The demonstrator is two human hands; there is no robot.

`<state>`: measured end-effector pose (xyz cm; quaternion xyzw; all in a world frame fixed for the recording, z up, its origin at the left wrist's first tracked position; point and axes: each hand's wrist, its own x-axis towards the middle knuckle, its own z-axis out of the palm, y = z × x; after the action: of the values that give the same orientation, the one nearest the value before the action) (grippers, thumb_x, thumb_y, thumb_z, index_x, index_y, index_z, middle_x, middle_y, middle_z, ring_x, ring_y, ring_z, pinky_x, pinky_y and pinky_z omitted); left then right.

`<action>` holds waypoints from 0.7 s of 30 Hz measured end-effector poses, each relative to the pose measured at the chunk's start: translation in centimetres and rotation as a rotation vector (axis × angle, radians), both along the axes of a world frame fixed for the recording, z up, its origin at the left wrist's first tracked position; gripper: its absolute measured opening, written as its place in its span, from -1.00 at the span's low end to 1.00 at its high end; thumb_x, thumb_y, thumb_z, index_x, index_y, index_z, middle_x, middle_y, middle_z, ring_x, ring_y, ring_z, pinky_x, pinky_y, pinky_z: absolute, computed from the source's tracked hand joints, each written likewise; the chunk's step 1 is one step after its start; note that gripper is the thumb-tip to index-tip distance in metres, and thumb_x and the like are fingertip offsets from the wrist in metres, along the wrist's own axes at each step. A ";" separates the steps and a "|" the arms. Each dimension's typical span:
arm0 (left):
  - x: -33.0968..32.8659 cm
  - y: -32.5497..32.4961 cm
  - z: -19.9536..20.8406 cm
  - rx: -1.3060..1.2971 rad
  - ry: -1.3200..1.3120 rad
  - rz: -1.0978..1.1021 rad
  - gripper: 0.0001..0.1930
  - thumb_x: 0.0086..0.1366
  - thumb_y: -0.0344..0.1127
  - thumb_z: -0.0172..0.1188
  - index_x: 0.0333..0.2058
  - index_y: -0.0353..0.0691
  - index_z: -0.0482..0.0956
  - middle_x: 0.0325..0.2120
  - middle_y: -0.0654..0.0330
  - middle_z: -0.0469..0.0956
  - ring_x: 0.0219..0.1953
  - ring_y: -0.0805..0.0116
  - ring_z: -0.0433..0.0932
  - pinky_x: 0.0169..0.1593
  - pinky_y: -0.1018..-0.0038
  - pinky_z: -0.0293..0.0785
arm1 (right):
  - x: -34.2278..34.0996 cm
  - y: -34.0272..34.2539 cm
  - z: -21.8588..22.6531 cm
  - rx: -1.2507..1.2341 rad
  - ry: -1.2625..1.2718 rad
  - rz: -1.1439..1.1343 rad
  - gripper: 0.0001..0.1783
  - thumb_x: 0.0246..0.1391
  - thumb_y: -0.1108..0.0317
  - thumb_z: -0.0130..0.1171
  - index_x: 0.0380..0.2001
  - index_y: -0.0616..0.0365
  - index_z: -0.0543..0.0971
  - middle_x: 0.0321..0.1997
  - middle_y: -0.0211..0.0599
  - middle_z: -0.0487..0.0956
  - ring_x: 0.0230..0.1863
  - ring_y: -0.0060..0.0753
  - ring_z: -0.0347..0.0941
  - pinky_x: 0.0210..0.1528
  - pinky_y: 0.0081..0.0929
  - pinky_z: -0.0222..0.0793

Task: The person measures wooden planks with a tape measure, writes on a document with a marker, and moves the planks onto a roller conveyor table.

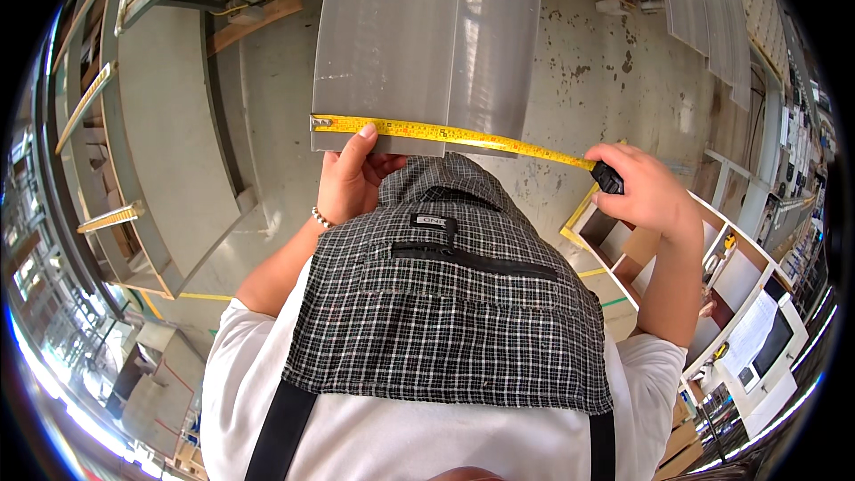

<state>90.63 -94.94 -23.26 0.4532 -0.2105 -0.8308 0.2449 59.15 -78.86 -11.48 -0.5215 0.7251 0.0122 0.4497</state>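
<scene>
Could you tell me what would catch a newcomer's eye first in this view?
First, the yellow tape measure stretched across the near edge of a long grey panel at the top centre. The left hand pins the tape to the panel's left part, while the right hand holds the tape's black case off to the right. Below them, a checked apron over a white shirt fills the lower middle.

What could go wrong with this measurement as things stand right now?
The tape measure sags and slants down toward the right hand instead of following the edge of the grey panel, so the reading may come out long. The left hand pins it with only a thumb; the end hook at the panel's corner might slip. If the right hand lets go of the tape case, the blade could snap back at the fingers.
</scene>
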 end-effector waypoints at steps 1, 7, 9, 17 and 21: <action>0.0 0.0 0.0 0.001 0.001 -0.002 -0.64 0.30 -0.23 0.13 -0.09 -0.42 0.41 -0.24 0.04 0.57 -0.28 0.27 0.62 -0.23 0.39 0.61 | 0.0 0.0 -0.1 0.000 -0.002 -0.002 -0.50 -0.14 0.23 0.19 -0.07 0.17 0.46 -0.10 -0.04 0.52 -0.03 0.00 0.41 0.01 -0.23 0.34; 0.1 0.1 0.1 0.012 -0.009 -0.005 -0.64 0.29 -0.23 0.14 -0.10 -0.43 0.42 -0.25 0.03 0.57 -0.27 0.25 0.63 -0.22 0.39 0.61 | 0.2 0.1 -0.2 0.009 0.005 -0.008 -0.51 -0.14 0.23 0.19 -0.07 0.16 0.45 -0.12 -0.04 0.51 -0.05 0.00 0.41 0.00 -0.24 0.34; 0.2 0.0 0.0 0.013 -0.006 -0.024 -0.64 0.30 -0.21 0.13 -0.07 -0.39 0.42 -0.23 0.05 0.57 -0.25 0.27 0.62 -0.20 0.39 0.61 | 0.2 0.1 -0.2 0.004 0.014 -0.005 -0.51 -0.14 0.23 0.19 -0.07 0.16 0.45 -0.12 -0.04 0.51 -0.05 0.00 0.41 -0.01 -0.24 0.34; 0.6 0.0 -0.6 0.007 0.009 -0.066 -0.62 0.32 -0.19 0.11 -0.01 -0.32 0.40 -0.19 0.10 0.57 -0.22 0.31 0.62 -0.13 0.40 0.62 | 0.1 0.1 -0.5 0.010 0.009 -0.005 -0.49 -0.14 0.23 0.19 -0.07 0.16 0.45 -0.10 -0.05 0.51 -0.02 0.01 0.40 0.02 -0.23 0.33; 0.8 0.1 -0.8 0.012 0.020 -0.072 -0.64 0.32 -0.19 0.10 -0.03 -0.32 0.42 -0.21 0.10 0.59 -0.22 0.33 0.62 -0.13 0.40 0.62 | 0.0 -0.1 -0.6 0.020 -0.001 -0.007 -0.49 -0.15 0.23 0.19 -0.06 0.16 0.45 -0.08 -0.05 0.50 0.00 0.01 0.39 0.03 -0.23 0.32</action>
<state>91.41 -94.88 -24.07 0.4382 -0.2193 -0.8450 0.2142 59.12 -78.95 -12.05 -0.5143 0.7266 0.0173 0.4552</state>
